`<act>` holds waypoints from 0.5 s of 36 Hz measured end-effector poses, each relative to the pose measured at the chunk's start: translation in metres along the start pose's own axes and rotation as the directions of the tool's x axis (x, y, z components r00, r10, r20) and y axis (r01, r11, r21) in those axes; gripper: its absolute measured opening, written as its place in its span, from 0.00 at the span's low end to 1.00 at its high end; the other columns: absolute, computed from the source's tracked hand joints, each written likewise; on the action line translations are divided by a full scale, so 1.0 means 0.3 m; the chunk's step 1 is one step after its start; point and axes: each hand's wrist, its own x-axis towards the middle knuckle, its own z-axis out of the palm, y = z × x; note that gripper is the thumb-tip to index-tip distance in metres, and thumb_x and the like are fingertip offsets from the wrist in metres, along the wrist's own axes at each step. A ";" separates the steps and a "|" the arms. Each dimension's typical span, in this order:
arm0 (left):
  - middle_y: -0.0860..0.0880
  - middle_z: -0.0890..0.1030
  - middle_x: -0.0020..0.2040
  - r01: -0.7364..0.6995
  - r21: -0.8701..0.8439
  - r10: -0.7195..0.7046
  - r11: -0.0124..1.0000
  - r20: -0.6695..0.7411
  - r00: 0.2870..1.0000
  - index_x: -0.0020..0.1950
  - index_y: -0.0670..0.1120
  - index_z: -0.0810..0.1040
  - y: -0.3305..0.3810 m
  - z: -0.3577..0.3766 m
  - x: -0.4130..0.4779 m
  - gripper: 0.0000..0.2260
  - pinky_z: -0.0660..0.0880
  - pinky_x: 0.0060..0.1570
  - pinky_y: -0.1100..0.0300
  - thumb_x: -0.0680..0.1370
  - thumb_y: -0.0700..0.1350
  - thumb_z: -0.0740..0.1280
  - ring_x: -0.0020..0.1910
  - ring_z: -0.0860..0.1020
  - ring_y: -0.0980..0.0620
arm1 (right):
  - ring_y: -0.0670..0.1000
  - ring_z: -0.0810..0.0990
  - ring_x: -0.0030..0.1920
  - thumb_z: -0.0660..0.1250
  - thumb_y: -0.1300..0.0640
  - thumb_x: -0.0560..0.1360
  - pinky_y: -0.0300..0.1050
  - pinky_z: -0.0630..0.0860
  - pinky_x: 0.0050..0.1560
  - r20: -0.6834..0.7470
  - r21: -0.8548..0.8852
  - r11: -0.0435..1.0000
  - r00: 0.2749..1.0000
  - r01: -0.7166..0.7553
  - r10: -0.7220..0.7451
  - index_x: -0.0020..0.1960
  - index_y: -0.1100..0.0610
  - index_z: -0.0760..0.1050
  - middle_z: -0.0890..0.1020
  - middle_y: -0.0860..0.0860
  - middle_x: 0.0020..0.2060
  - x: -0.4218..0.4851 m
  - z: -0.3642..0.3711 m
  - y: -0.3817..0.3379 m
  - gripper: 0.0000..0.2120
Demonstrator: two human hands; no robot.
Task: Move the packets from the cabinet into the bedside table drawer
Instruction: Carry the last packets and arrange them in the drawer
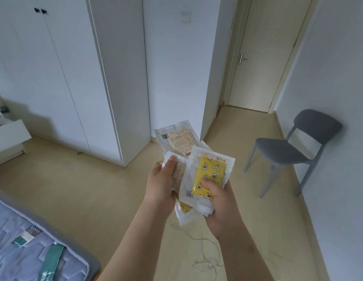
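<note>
Both my hands hold a fanned bundle of several flat plastic packets in front of me. My left hand grips a clear packet with its thumb on top. My right hand pinches a yellow patterned packet with the thumb on its face. A third packet, printed with text and a barcode, sticks up behind them. The white cabinet stands shut at the left. The bedside table shows at the far left edge with a drawer pulled out.
A grey chair stands against the right wall. A closed door lies ahead down a short passage. A bed corner with a blue-grey cover fills the lower left. A thin white cable trails on the beige floor below my hands.
</note>
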 end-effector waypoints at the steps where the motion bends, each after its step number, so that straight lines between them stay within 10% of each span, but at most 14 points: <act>1: 0.44 0.82 0.43 -0.008 -0.008 0.008 1.000 -0.007 1.000 0.57 0.41 0.74 0.006 0.012 0.070 0.10 0.77 0.33 0.56 0.80 0.46 0.63 0.35 0.81 0.49 | 0.58 0.82 0.50 0.62 0.68 0.75 0.53 0.80 0.45 0.012 -0.005 1.000 1.000 -0.005 0.005 0.57 0.54 0.76 0.82 0.57 0.52 0.081 0.000 -0.002 0.14; 6: 0.47 0.80 0.39 -0.052 -0.012 0.050 0.999 -0.136 0.989 0.51 0.44 0.74 0.055 0.081 0.400 0.05 0.76 0.33 0.57 0.79 0.45 0.64 0.33 0.80 0.50 | 0.63 0.80 0.55 0.63 0.68 0.74 0.63 0.75 0.57 0.097 -0.054 0.997 0.993 -0.061 0.066 0.58 0.57 0.76 0.81 0.60 0.54 0.471 0.033 -0.032 0.15; 18: 0.48 0.83 0.32 -0.203 -0.095 0.149 0.975 -0.403 0.903 0.48 0.43 0.76 0.320 -0.111 0.920 0.05 0.77 0.26 0.60 0.80 0.41 0.62 0.29 0.81 0.52 | 0.59 0.81 0.49 0.64 0.67 0.74 0.58 0.78 0.51 0.292 -0.206 0.923 0.880 -0.325 0.375 0.56 0.55 0.75 0.82 0.56 0.48 1.105 0.388 0.139 0.13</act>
